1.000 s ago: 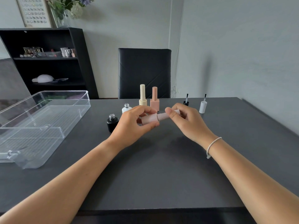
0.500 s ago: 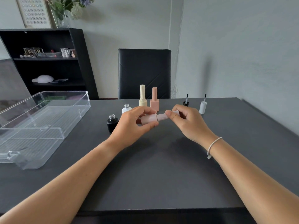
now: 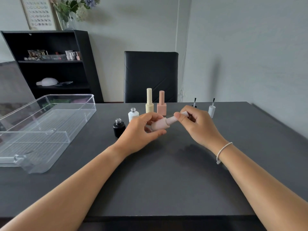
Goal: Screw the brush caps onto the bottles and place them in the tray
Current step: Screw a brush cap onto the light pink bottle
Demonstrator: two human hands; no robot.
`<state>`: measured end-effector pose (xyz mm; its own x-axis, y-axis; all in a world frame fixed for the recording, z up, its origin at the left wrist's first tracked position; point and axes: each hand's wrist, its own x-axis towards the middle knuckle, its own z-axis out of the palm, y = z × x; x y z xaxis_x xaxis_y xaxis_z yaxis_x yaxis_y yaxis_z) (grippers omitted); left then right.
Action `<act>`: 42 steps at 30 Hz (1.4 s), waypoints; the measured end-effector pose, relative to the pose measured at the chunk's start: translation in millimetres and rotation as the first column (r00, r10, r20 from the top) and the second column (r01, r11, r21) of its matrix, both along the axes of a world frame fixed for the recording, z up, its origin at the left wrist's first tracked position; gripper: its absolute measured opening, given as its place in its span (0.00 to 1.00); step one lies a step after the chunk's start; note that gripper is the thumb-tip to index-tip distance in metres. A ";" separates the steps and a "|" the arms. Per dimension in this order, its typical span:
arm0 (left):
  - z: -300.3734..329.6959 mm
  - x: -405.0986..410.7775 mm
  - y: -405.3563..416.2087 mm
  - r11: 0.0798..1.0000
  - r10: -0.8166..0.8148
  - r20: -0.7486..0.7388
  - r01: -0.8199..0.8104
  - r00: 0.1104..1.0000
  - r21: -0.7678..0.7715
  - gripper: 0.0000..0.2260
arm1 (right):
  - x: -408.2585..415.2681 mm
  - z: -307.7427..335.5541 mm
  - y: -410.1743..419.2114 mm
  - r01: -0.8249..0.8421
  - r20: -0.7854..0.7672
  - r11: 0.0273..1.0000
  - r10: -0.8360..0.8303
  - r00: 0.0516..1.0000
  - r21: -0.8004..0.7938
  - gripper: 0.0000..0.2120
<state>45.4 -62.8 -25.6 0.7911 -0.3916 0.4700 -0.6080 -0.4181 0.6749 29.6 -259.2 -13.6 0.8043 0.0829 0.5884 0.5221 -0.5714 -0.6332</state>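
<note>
Left hand (image 3: 141, 130): grips pale pink bottle (image 3: 159, 125), held sideways.
Right hand (image 3: 198, 125): pinches its ribbed cap (image 3: 173, 120).

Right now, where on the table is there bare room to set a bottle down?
Bare tabletop between the forearms, and right of the white brush cap. The clear tray looks empty. Crowded: black bottle to yellow bottle, behind the hands.
</note>
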 end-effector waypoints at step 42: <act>-9.2 5.1 1.4 0.913 0.053 0.014 -0.054 0.999 0.404 0.18 | 121.6 69.5 101.9 0.050 -0.039 0.797 -0.092 0.995 -0.602 0.09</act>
<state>50.5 -61.4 -34.7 0.8151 -0.5056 0.2827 -0.5786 -0.6865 0.4405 151.2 -157.3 55.8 0.8552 0.3433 0.3883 0.4362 -0.8813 -0.1815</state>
